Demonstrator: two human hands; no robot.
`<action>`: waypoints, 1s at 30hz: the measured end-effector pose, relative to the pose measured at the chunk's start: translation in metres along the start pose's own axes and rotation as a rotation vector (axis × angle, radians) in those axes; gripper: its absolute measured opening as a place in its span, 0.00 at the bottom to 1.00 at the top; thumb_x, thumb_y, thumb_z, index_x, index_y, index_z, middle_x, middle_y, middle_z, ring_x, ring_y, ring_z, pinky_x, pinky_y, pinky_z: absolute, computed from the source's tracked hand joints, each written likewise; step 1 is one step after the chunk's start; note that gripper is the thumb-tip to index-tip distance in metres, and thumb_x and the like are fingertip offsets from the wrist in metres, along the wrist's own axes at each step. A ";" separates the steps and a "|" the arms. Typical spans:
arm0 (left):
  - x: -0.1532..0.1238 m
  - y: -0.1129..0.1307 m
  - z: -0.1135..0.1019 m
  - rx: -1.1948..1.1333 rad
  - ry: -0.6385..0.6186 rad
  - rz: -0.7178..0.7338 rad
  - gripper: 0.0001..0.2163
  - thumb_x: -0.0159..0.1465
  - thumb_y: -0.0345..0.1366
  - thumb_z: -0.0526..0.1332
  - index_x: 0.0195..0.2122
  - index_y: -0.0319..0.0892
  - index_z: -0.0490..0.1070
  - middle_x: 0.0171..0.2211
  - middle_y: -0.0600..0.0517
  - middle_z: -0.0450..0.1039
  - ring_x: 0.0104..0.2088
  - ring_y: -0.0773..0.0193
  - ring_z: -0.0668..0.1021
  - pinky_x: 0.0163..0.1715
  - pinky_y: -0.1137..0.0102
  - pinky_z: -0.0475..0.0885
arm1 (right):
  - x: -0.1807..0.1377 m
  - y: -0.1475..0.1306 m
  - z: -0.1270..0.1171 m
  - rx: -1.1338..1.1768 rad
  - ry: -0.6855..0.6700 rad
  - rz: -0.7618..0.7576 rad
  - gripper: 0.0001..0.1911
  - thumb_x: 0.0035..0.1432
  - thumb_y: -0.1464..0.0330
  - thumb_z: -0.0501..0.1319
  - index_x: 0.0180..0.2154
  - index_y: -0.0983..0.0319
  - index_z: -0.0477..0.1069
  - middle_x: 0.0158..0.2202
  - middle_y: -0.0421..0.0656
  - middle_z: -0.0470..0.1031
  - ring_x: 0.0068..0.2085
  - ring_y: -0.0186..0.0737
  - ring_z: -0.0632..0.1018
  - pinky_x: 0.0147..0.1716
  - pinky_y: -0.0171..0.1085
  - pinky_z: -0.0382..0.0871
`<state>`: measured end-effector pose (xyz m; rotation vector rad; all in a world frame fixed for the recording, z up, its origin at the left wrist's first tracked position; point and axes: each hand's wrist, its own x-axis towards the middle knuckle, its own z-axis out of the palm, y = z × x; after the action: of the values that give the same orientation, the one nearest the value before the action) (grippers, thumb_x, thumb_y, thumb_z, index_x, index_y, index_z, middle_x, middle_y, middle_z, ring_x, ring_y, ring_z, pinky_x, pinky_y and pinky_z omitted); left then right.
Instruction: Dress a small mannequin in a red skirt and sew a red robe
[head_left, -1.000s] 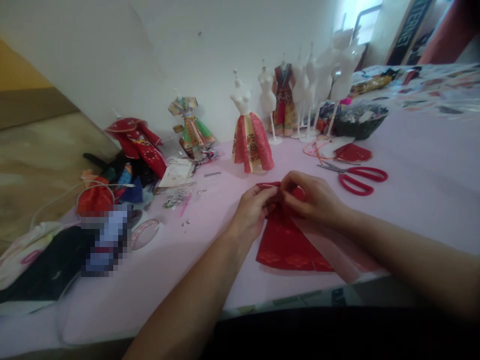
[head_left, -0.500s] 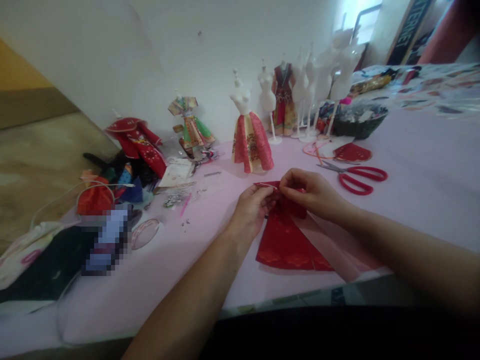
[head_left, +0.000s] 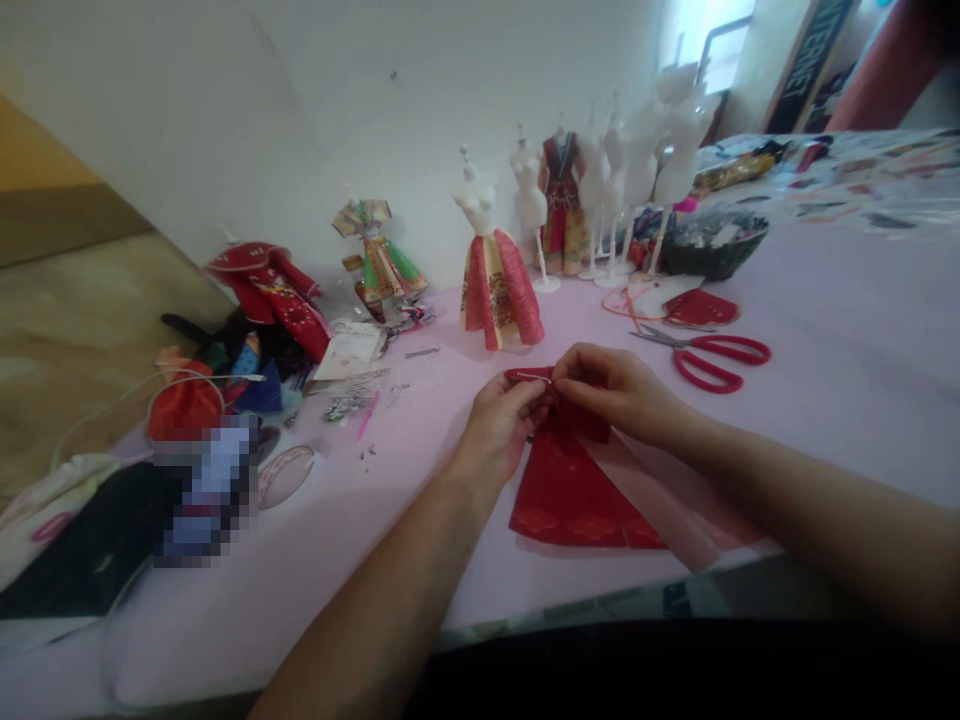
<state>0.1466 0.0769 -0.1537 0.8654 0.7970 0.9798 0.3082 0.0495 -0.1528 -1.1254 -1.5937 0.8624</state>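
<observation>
Head view: hands (head_left: 615,390) still pinch the red fabric skirt (head_left: 562,490) at its top.

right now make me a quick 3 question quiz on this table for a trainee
1. True or false: the left hand and the right hand both pinch the top of the red fabric.
2. What lies on the table just right of the hands? A) a tape measure B) red-handled scissors C) a glue gun
3. Fill in the gap: the white dress form nearest the hands wears a skirt of red and ____ panels.

Key: 1 true; 2 B; 3 cream
</observation>
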 end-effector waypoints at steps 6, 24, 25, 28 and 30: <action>0.001 0.001 -0.001 -0.005 0.003 -0.007 0.08 0.52 0.29 0.69 0.32 0.37 0.73 0.27 0.53 0.75 0.27 0.70 0.75 0.31 0.74 0.66 | 0.000 0.002 0.001 -0.031 0.003 -0.030 0.02 0.59 0.68 0.60 0.33 0.60 0.70 0.31 0.40 0.75 0.32 0.38 0.74 0.32 0.38 0.68; -0.002 0.001 0.000 -0.009 0.017 0.006 0.07 0.53 0.28 0.68 0.30 0.38 0.71 0.27 0.52 0.75 0.28 0.69 0.76 0.30 0.74 0.66 | -0.005 0.005 0.004 -0.396 0.086 -0.394 0.07 0.60 0.77 0.58 0.38 0.61 0.70 0.36 0.43 0.72 0.37 0.39 0.74 0.38 0.38 0.68; -0.002 0.001 0.000 -0.012 0.017 0.009 0.07 0.53 0.28 0.68 0.30 0.38 0.71 0.27 0.52 0.75 0.28 0.69 0.76 0.30 0.74 0.66 | -0.005 0.005 0.005 -0.415 0.084 -0.402 0.07 0.60 0.77 0.57 0.38 0.61 0.70 0.36 0.43 0.72 0.37 0.39 0.74 0.38 0.38 0.68; -0.002 0.001 0.000 -0.016 0.022 0.015 0.07 0.52 0.29 0.69 0.30 0.38 0.71 0.27 0.52 0.75 0.28 0.69 0.76 0.30 0.74 0.66 | -0.006 0.005 0.005 -0.477 0.079 -0.417 0.07 0.60 0.77 0.57 0.38 0.61 0.70 0.36 0.43 0.71 0.36 0.39 0.73 0.37 0.38 0.67; -0.001 0.002 0.001 -0.019 0.024 0.017 0.07 0.52 0.29 0.69 0.30 0.38 0.72 0.27 0.52 0.75 0.28 0.69 0.76 0.31 0.74 0.67 | -0.007 0.005 0.005 -0.508 0.076 -0.415 0.08 0.60 0.78 0.57 0.39 0.61 0.70 0.36 0.43 0.72 0.36 0.39 0.73 0.37 0.38 0.67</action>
<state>0.1462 0.0759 -0.1517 0.8466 0.8008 1.0130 0.3055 0.0443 -0.1605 -1.0872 -1.9464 0.1387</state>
